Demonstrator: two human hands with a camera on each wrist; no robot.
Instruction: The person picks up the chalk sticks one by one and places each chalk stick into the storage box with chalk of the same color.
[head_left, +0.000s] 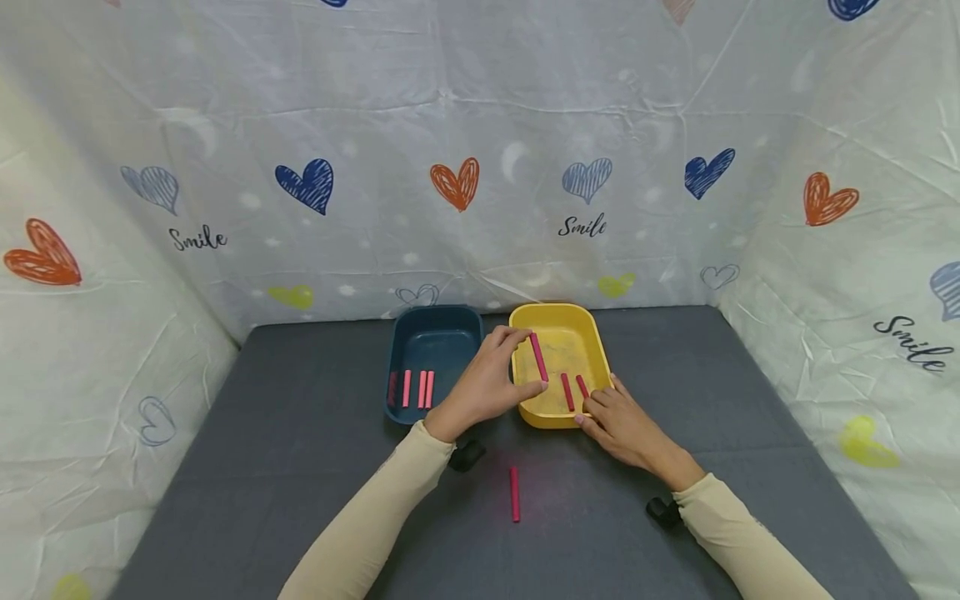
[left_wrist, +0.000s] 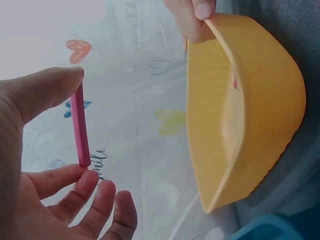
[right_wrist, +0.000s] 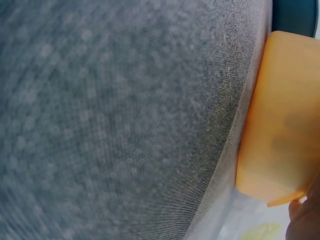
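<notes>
In the head view the left hand was just right of centre, over the left side of the yellow tray, holding a pink stick end to end: fingertips on the upper end, thumb on the lower, so they were only as far apart as the stick was long. Its long axis ran steeply from upper left to lower right, roughly matching the two sticks in that tray. The right hand was at the tray's lower right corner, so the left was obviously nearer the stick. A loose stick lay on the table at lower centre, pointing nearly straight up the frame, and the blue tray with some pink pieces was further left. In the left wrist view, the pinched stick was at left, thumb above, fingertips below, other fingers spread, with a gap between it and the yellow tray on the right; up top, the right hand had the rim between thumb and bent fingers. Right wrist view was mostly tablecloth, tray at the right edge, fingers cut off lower right, so I couldn't tell their grip from that one.
</notes>
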